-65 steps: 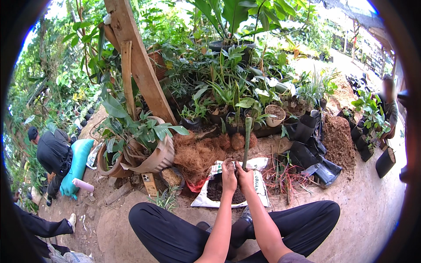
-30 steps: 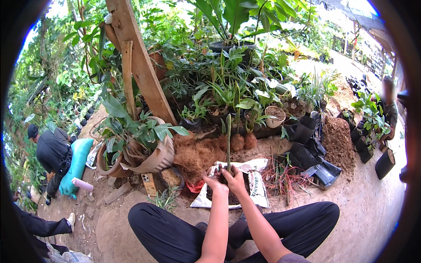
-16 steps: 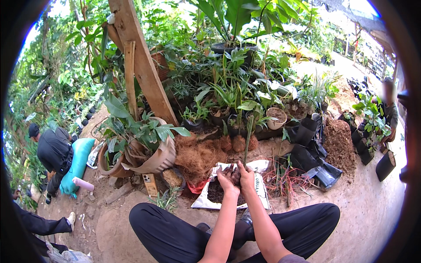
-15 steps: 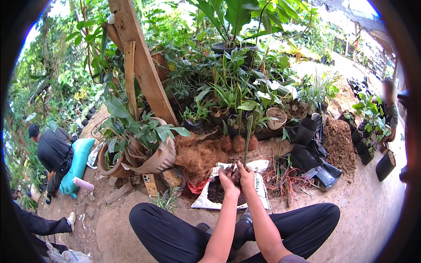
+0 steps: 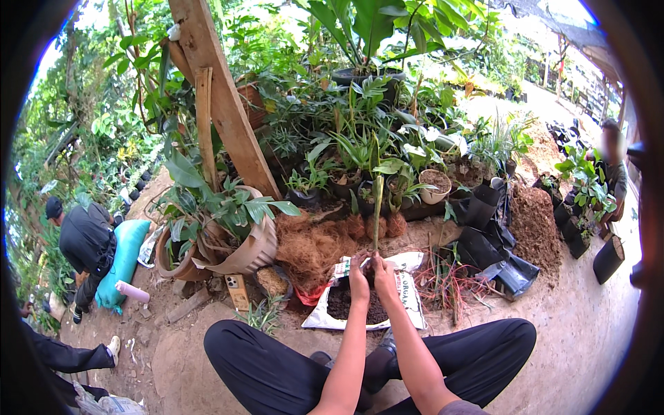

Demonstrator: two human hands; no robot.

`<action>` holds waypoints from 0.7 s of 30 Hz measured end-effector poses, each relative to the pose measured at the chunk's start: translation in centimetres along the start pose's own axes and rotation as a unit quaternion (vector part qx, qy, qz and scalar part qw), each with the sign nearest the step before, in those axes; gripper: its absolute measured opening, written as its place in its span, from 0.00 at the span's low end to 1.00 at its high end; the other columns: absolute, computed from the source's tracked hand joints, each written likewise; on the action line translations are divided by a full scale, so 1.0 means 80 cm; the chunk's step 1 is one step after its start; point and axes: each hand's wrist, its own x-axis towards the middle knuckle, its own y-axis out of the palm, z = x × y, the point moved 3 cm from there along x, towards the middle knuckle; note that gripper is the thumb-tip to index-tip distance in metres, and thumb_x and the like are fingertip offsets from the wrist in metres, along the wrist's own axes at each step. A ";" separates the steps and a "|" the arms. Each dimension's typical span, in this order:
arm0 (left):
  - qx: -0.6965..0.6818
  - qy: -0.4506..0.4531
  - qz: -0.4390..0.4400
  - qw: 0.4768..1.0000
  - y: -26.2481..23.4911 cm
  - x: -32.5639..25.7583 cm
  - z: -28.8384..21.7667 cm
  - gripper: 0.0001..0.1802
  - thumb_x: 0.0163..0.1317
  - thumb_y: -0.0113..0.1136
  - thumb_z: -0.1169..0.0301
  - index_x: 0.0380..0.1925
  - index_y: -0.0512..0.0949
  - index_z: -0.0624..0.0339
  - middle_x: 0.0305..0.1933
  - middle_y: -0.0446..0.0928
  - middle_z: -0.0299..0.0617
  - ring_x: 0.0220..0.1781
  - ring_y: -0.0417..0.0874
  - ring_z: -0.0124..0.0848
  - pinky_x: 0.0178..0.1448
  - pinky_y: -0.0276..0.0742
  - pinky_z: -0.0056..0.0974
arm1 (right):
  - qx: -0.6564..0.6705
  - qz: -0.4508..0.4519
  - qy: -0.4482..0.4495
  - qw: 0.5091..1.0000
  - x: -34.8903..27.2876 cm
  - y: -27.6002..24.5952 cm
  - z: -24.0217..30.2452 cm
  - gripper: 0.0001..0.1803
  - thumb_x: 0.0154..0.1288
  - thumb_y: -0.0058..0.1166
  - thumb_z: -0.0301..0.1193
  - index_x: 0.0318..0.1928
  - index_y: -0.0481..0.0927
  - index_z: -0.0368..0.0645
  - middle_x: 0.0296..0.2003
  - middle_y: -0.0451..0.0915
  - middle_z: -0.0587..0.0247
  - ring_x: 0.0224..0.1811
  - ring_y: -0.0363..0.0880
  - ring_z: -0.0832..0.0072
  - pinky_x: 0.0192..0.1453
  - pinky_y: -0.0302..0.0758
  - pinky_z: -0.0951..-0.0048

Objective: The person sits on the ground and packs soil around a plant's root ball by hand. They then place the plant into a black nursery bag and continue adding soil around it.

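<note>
My left hand [image 5: 359, 278] and my right hand [image 5: 385, 277] are closed around the base of a long-leaved plant [image 5: 377, 218], one on each side. Its narrow green leaf, like a snake plant's, stands nearly upright above my fingers. Something dark, like soil or roots, shows between my palms, though the fingers hide most of it. Directly below lies an opened white sack [image 5: 413, 311] with dark soil [image 5: 339, 302] in it.
Brown coconut fibre [image 5: 315, 245] lies beyond the sack, with reddish strands [image 5: 453, 283] to its right. Black plastic bags [image 5: 487, 252] sit farther right. A large pot [image 5: 242, 252], a phone [image 5: 237, 292] and a small bowl [image 5: 272, 282] are left. Another person [image 5: 86, 238] bends at far left.
The plant has swung from a rightward lean to nearly upright. My hands have turned and drawn closer around its base; the left has shifted slightly.
</note>
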 end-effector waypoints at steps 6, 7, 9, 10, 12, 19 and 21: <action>0.128 0.043 -0.021 0.991 -0.016 0.005 -0.031 0.36 0.76 0.30 0.44 0.62 0.67 0.66 0.59 0.72 0.46 0.60 0.73 0.35 0.68 0.65 0.39 | -0.089 0.080 -0.046 0.992 -0.025 0.027 0.022 0.34 0.79 0.27 0.52 0.62 0.69 0.31 0.56 0.74 0.51 0.59 0.69 0.69 0.66 0.62 0.70; 0.127 0.046 -0.022 0.991 -0.015 0.005 -0.036 0.36 0.76 0.30 0.43 0.62 0.67 0.66 0.59 0.72 0.46 0.60 0.74 0.34 0.68 0.65 0.39 | -0.088 0.082 -0.075 0.990 -0.027 0.034 0.025 0.35 0.79 0.26 0.53 0.62 0.68 0.31 0.57 0.73 0.49 0.60 0.68 0.67 0.67 0.61 0.69; 0.117 0.054 -0.009 0.992 -0.014 0.002 -0.043 0.36 0.75 0.32 0.43 0.62 0.67 0.66 0.60 0.73 0.46 0.60 0.74 0.33 0.67 0.65 0.38 | -0.098 0.097 -0.103 0.985 -0.029 0.038 0.025 0.37 0.79 0.26 0.54 0.62 0.68 0.31 0.58 0.71 0.47 0.62 0.67 0.62 0.69 0.59 0.67; 0.107 0.059 0.006 0.993 -0.015 -0.003 -0.044 0.36 0.75 0.33 0.43 0.62 0.68 0.65 0.60 0.74 0.46 0.60 0.75 0.33 0.67 0.66 0.37 | -0.102 0.100 -0.100 0.985 -0.028 0.038 0.023 0.37 0.78 0.25 0.55 0.62 0.67 0.31 0.59 0.70 0.45 0.64 0.66 0.59 0.70 0.59 0.66; 0.067 0.057 0.044 0.995 -0.013 -0.007 -0.043 0.35 0.75 0.37 0.44 0.60 0.70 0.65 0.58 0.76 0.45 0.58 0.76 0.31 0.64 0.67 0.36 | -0.140 0.097 -0.151 0.974 -0.023 0.040 0.018 0.40 0.78 0.20 0.56 0.64 0.66 0.31 0.65 0.62 0.44 0.69 0.59 0.58 0.73 0.53 0.63; 0.074 0.073 0.022 0.994 -0.008 -0.010 -0.027 0.24 0.68 0.59 0.51 0.36 0.79 0.65 0.34 0.80 0.36 0.36 0.78 0.25 0.43 0.74 0.33 | -0.297 -0.003 -0.247 0.922 -0.014 0.029 -0.001 0.40 0.76 0.27 0.56 0.68 0.54 0.30 0.69 0.50 0.39 0.74 0.44 0.48 0.76 0.45 0.55; 0.114 0.107 -0.053 0.986 -0.009 -0.009 -0.030 0.24 0.67 0.60 0.50 0.30 0.77 0.63 0.27 0.77 0.34 0.30 0.74 0.24 0.36 0.71 0.32 | -0.279 -0.006 -0.245 0.928 -0.014 0.027 -0.001 0.40 0.76 0.30 0.55 0.69 0.50 0.29 0.69 0.50 0.39 0.74 0.44 0.48 0.76 0.44 0.55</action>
